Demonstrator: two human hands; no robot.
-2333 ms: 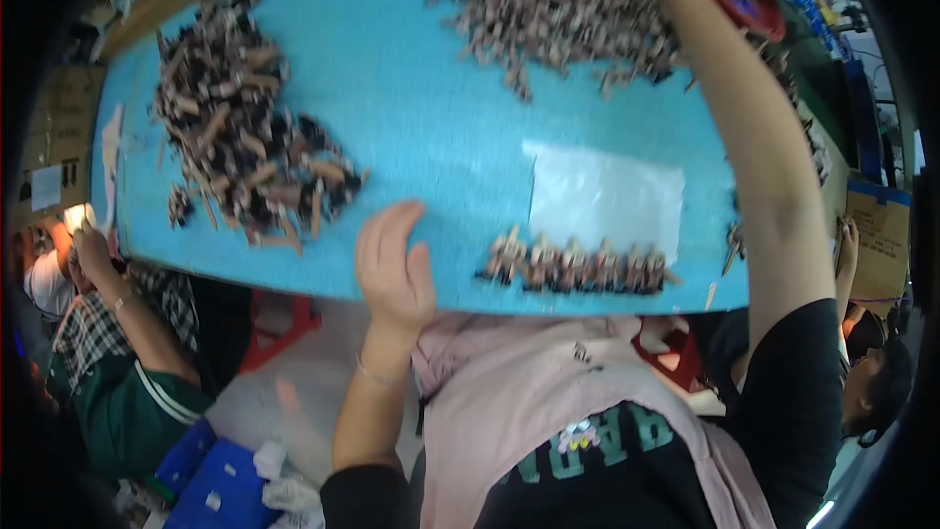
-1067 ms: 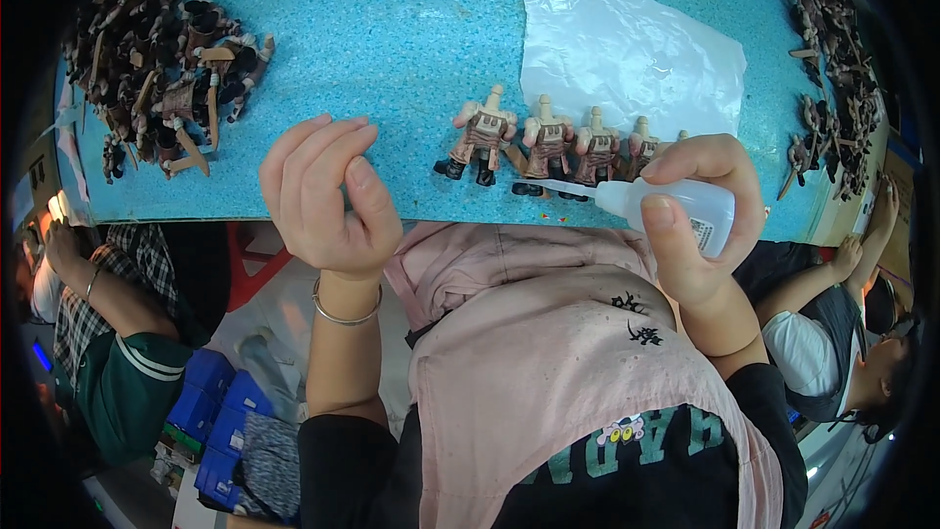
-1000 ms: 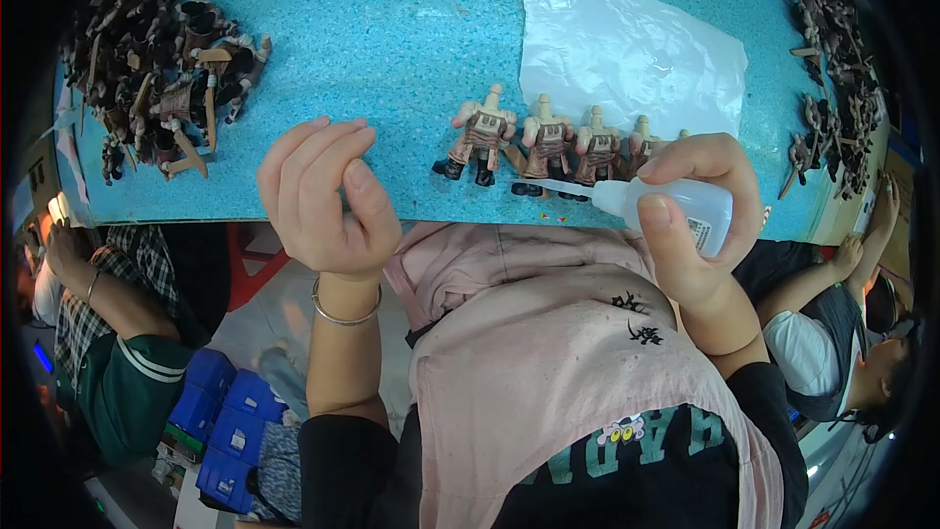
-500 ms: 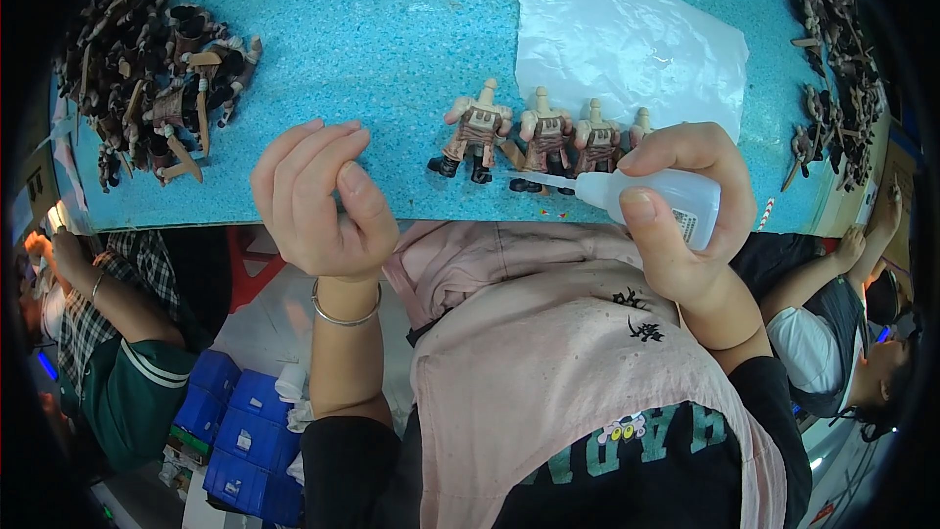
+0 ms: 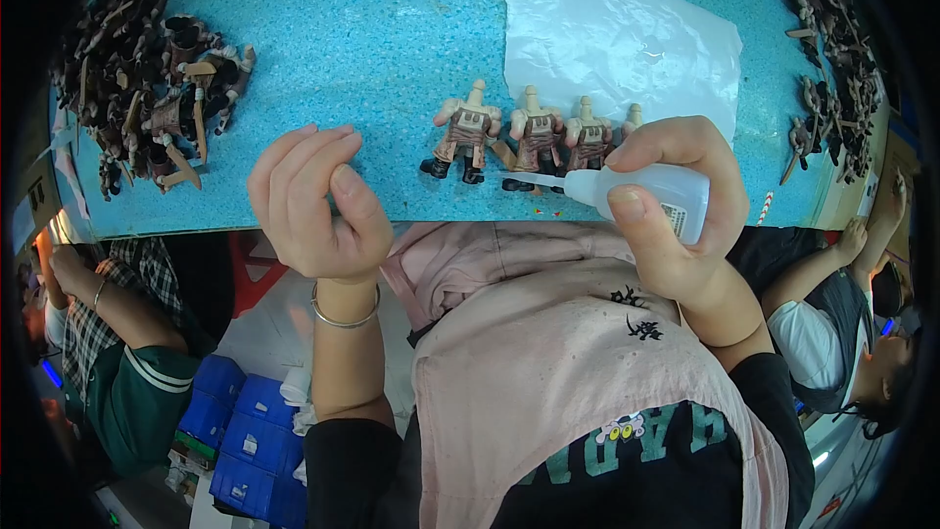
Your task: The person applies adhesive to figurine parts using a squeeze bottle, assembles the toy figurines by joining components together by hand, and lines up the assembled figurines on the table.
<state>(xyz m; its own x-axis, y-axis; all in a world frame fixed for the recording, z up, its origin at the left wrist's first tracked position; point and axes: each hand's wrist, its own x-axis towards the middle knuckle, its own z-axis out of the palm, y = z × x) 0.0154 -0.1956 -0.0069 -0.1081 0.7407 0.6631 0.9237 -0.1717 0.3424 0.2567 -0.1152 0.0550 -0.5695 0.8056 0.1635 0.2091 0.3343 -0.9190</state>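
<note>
My right hand (image 5: pixel 676 206) grips a small translucent white glue bottle (image 5: pixel 676 198), thumb on its near side. Its thin nozzle points left, close to the boots of the second toy figure (image 5: pixel 537 137) from the left; whether it touches is unclear. Several headless toy figures with brown outfits, dark boots and bare neck pegs lie in a row. The leftmost figure (image 5: pixel 466 132) is fully visible, while my right hand partly covers the rightmost one (image 5: pixel 634 118). My left hand (image 5: pixel 321 201) hovers over the table's near edge, fingers loosely curled, thumb apart from the fingertips, nothing visible in it.
A clear plastic sheet (image 5: pixel 622 34) lies behind the figures on the blue table (image 5: pixel 392 49). Piles of figure parts sit at the left (image 5: pixel 117 69) and right (image 5: pixel 832 49). Blue bins (image 5: pixel 257 441) stand below on the left. Other people's arms flank the table on both sides.
The figures, plastic sheet and left pile appear slightly further left in the picture. My right hand and the glue bottle have shifted slightly left too. My left hand keeps nearly the same pose.
</note>
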